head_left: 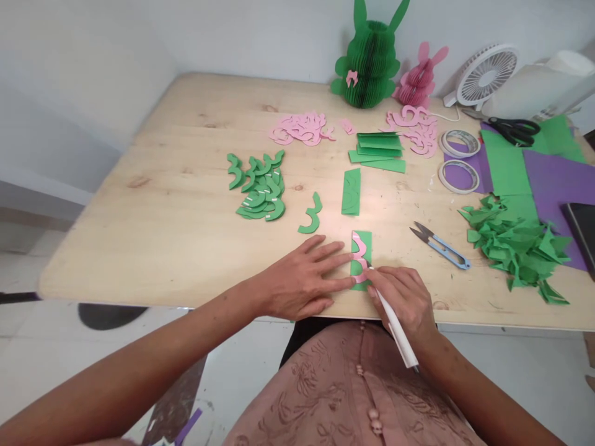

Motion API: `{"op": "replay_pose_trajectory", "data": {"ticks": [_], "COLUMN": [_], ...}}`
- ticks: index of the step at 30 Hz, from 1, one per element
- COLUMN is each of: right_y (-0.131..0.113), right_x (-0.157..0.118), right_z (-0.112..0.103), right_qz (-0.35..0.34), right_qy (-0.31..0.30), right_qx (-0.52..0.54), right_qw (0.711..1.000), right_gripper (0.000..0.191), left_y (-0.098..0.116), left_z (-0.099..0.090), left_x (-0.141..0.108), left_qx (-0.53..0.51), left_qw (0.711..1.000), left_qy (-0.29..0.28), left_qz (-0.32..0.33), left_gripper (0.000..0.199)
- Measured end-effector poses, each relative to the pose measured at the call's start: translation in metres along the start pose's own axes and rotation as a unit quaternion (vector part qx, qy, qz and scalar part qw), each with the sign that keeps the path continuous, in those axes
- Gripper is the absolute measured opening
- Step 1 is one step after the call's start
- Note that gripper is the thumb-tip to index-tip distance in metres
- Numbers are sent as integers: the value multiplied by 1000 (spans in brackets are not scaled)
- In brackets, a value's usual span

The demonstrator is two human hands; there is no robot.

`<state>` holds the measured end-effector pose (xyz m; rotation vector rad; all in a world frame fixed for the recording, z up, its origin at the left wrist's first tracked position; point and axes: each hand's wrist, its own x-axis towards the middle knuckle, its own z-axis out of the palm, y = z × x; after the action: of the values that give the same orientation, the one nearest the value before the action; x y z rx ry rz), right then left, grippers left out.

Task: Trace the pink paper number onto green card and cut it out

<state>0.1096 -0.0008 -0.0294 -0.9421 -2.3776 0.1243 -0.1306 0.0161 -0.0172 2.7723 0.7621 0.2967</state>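
Note:
Near the table's front edge lies a green paper strip with a pink wavy paper template on top. My left hand rests flat with fingers spread, its fingertips pressing on the template's left edge. My right hand holds a white pen, its tip at the template's right side. Just behind is another green strip with faint curved lines on it. A cut green wavy piece lies to the left of that strip.
Green cut pieces are piled left, pink pieces behind. Blue-handled snips, green scraps, tape rolls and black scissors lie right. A green paper figure and a fan stand at the back.

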Motion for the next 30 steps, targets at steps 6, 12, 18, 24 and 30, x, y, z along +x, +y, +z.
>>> {"op": "replay_pose_trajectory", "data": {"ticks": [6,12,18,24,30], "right_y": [-1,-1,-1,-1,-2], "right_x": [2,2,3,3,2], "right_z": [-1,-1,-1,-1,-1], "right_qz": [-5,-4,-5,-3,-1], "right_qy": [6,-2,0,0,-1], "right_qx": [-6,-8,-8,-9,-14], "right_qw": [1000,1000,1000,1000,1000], "right_gripper": [25,26,25,26,28], "left_y": [-4,-6,-6,-6,-6], "left_z": [1,4,4,2,-3], "left_x": [-2,-4,-4,-4,-1], "left_qx": [10,-1,-12,-30,-42], "left_qw": [1000,1000,1000,999,999], "left_qy": [-9,-6,-12,-14,-18], "left_qz": [14,12,7,-1,-5], "left_gripper": [49,54,52,52,52]}}
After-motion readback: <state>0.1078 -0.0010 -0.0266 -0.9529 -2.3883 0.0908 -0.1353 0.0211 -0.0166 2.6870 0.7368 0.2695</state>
